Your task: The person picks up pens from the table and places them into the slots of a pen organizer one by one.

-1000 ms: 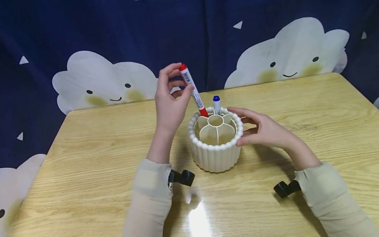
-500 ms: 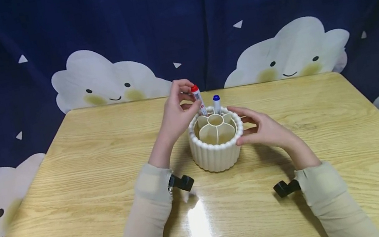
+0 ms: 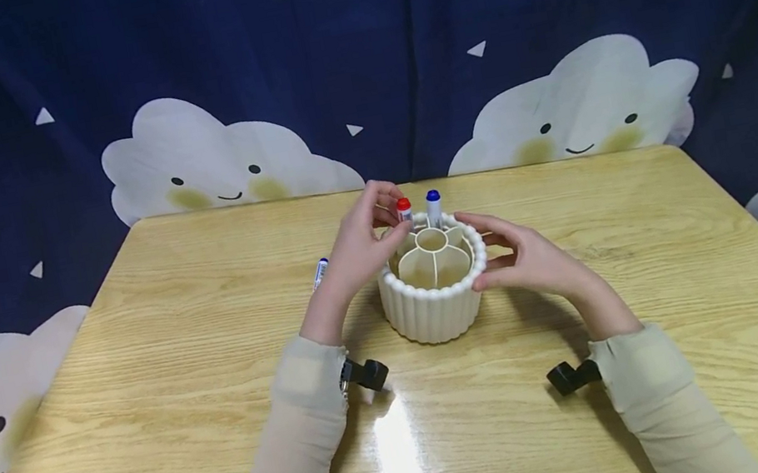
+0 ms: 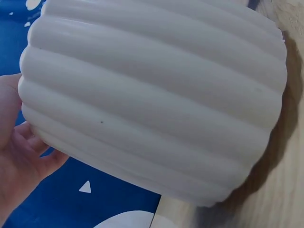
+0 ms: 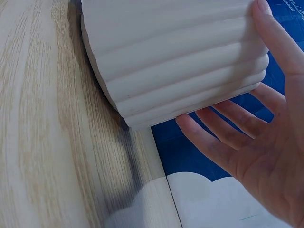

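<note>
Evidently the step is seating the red marker (image 3: 404, 211), which the left hand (image 3: 362, 248) pinches between thumb and curled fingers at the far side of the pen holder (image 3: 434, 315), gripped from the right by the right hand (image 3: 530, 254), fingers wide, so next calls for gentle release.

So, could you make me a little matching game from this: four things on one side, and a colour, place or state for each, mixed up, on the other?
Column one
1. left hand
2. right hand
3. pen holder
4. table

Column two
A. pale wood grain
B. against the pen holder, on its right side in the head view
C. cream-coloured, with ribbed sides
D. thumb and fingers at the red-capped marker

Right pairs: 1-D, 2-B, 3-C, 4-A.
</note>
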`<state>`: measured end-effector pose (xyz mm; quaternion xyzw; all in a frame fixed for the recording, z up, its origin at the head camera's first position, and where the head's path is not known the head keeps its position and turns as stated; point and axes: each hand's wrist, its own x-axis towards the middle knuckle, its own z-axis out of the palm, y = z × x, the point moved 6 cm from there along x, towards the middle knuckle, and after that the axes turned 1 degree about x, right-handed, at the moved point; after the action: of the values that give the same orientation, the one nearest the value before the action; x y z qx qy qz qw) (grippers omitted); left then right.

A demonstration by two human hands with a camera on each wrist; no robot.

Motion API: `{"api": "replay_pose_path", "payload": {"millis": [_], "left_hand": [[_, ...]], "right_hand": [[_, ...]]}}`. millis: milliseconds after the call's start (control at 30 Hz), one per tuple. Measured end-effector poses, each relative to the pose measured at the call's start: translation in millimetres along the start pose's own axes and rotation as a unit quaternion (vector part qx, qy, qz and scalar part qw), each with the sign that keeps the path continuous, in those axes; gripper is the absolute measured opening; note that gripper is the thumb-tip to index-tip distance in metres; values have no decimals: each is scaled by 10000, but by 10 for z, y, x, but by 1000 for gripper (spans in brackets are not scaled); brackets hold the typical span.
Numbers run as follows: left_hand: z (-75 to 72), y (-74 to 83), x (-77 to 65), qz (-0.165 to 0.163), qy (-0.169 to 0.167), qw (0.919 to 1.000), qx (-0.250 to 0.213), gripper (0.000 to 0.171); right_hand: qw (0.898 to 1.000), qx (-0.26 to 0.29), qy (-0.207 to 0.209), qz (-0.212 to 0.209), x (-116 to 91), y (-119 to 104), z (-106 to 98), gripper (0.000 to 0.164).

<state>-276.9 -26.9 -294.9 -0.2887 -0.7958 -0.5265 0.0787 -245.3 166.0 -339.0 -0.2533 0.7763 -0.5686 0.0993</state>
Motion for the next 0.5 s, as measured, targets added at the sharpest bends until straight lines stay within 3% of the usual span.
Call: {"api": "replay_pose_path", "payload": {"millis": [233,500], "left_hand": [[-41,-7,-25,-80,-31,9999,106,25],[-271,-71,-71,-155,211,9985,473,31]], "right_hand": [[10000,-36,-16,-56,-3,4,10,83],[10000,-39,-4,-3,-4,-8,9,85]]}}
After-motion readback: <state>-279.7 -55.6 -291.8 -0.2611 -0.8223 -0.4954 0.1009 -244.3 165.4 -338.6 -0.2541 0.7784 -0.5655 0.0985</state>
